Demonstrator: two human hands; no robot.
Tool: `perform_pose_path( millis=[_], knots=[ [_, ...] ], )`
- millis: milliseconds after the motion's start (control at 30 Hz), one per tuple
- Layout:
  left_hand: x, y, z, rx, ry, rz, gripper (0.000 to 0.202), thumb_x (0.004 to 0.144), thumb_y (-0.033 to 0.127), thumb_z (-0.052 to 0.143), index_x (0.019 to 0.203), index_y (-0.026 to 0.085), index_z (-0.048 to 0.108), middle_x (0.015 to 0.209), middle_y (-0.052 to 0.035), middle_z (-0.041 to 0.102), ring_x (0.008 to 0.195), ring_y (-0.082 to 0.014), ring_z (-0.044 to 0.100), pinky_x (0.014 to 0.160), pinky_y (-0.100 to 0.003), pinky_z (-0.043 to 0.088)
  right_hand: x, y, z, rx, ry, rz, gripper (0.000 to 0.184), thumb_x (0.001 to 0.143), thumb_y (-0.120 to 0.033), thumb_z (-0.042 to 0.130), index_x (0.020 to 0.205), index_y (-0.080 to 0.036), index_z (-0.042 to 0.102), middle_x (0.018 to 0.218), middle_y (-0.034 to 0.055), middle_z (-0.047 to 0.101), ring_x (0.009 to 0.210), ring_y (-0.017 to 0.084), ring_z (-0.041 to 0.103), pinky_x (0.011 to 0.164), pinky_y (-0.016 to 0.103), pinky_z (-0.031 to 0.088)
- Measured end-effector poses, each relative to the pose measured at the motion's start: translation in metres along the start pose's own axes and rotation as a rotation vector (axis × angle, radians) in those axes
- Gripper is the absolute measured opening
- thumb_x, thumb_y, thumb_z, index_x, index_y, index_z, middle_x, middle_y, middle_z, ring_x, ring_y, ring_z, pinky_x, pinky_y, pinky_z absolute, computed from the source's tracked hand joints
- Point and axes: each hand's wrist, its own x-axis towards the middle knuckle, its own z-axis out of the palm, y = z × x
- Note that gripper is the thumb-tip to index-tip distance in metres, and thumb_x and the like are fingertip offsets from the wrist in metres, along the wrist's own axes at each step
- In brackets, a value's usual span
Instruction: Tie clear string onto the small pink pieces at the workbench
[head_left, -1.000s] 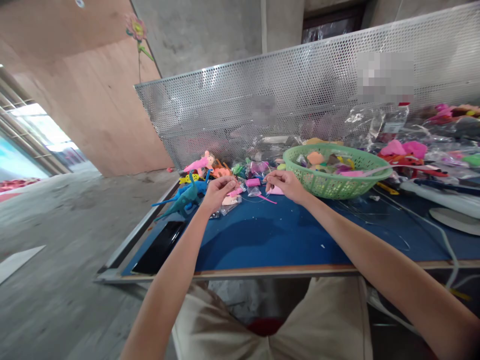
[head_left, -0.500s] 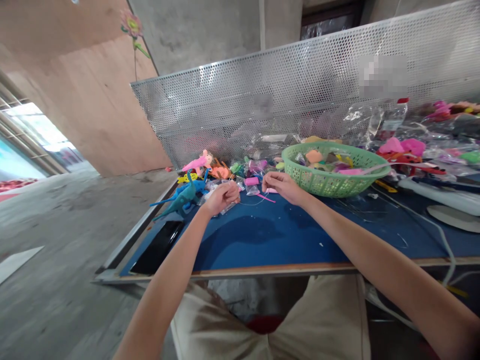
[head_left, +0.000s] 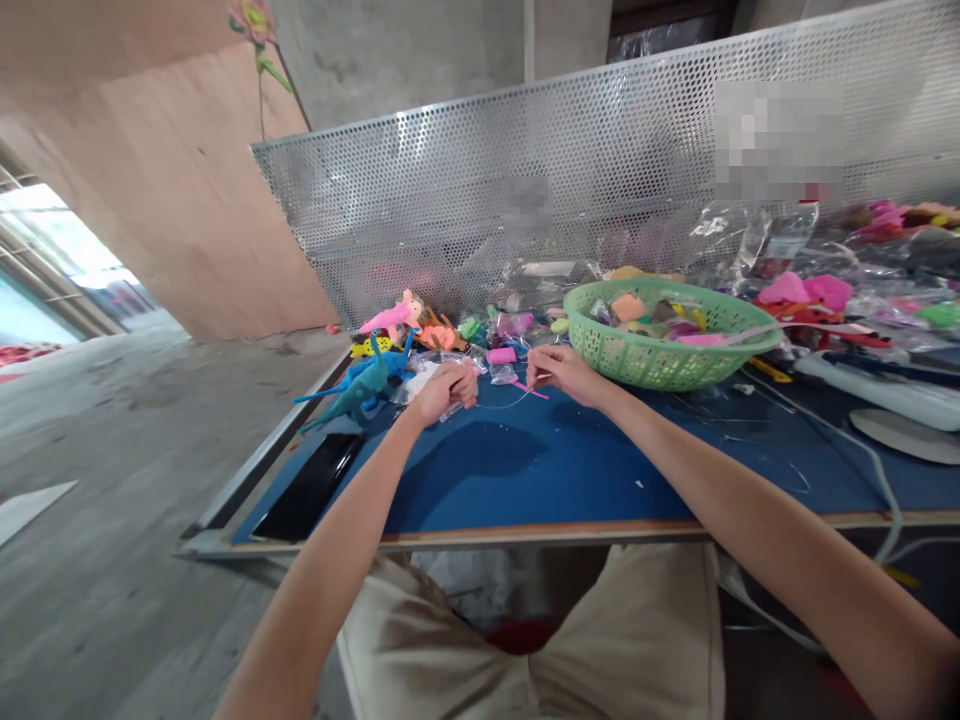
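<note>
My left hand [head_left: 448,392] is closed in a fist above the blue table, its fingers curled round one end of a thin clear thread [head_left: 504,405]. The thread sags in a shallow curve across to my right hand [head_left: 556,374], whose thumb and fingers pinch its other end. Whatever else the left fist may hold is hidden. Behind the gap between my hands lie a small pink cylinder [head_left: 502,356] and a thin pink strip [head_left: 531,390]. A teal dinosaur toy [head_left: 363,392] stands to the left of my left hand.
A green plastic basket [head_left: 660,365] with colourful pieces stands right of my right hand. A black phone [head_left: 309,488] lies at the table's left edge. Bagged toys and a bottle [head_left: 789,240] crowd the back right, before a perforated metal panel [head_left: 450,200]. A white cable [head_left: 862,450] crosses the right side.
My right fingers have drawn closer together in a pinch, and the thread still hangs between both hands. The view has shifted slightly; the things on the table lie as before.
</note>
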Motion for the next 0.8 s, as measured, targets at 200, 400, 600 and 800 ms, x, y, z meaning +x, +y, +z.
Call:
perform_pose_path(
  millis=[200, 400, 600, 800],
  knots=[
    [0.001, 0.002, 0.002, 0.277, 0.160, 0.098, 0.053, 0.090, 0.067, 0.054, 0.099, 0.016, 0.064, 0.051, 0.0090, 0.034, 0.044, -0.0086, 0.032, 0.057, -0.027, 0.048, 0.000, -0.001, 0.001, -0.279, 0.001, -0.069, 0.027, 0.087, -0.043, 0.069, 0.104, -0.021, 0.071, 0.090, 0.0053, 0.077, 0.082, 0.020, 0.072, 0.084, 0.039, 0.058],
    [0.001, 0.001, -0.005, 0.507, 0.146, 0.095, 0.064, 0.096, 0.067, 0.041, 0.099, 0.011, 0.073, 0.052, 0.0038, 0.041, 0.054, -0.0125, 0.052, 0.064, -0.027, 0.048, -0.001, -0.010, -0.004, -0.550, 0.032, -0.174, 0.021, 0.092, -0.037, 0.061, 0.098, -0.022, 0.075, 0.093, 0.0055, 0.078, 0.088, 0.022, 0.074, 0.086, 0.040, 0.057],
    [-0.004, 0.010, -0.005, 0.640, 0.134, 0.114, 0.057, 0.099, 0.059, 0.042, 0.100, 0.013, 0.076, 0.059, -0.0004, 0.053, 0.067, -0.0159, 0.059, 0.070, -0.027, 0.046, -0.004, -0.021, -0.007, -0.660, 0.093, -0.260, 0.022, 0.093, -0.035, 0.058, 0.095, -0.023, 0.077, 0.090, 0.0044, 0.078, 0.087, 0.022, 0.073, 0.084, 0.036, 0.054],
    [-0.018, 0.037, 0.011, 0.864, -0.118, 0.074, 0.038, 0.083, 0.046, 0.073, 0.113, 0.022, 0.076, 0.106, -0.0087, 0.074, 0.097, -0.0248, 0.067, 0.093, -0.034, 0.048, -0.009, -0.042, -0.026, -0.839, -0.160, -0.259, 0.018, 0.091, -0.034, 0.066, 0.096, -0.026, 0.080, 0.100, 0.0075, 0.076, 0.096, 0.025, 0.067, 0.094, 0.044, 0.050]
  ],
)
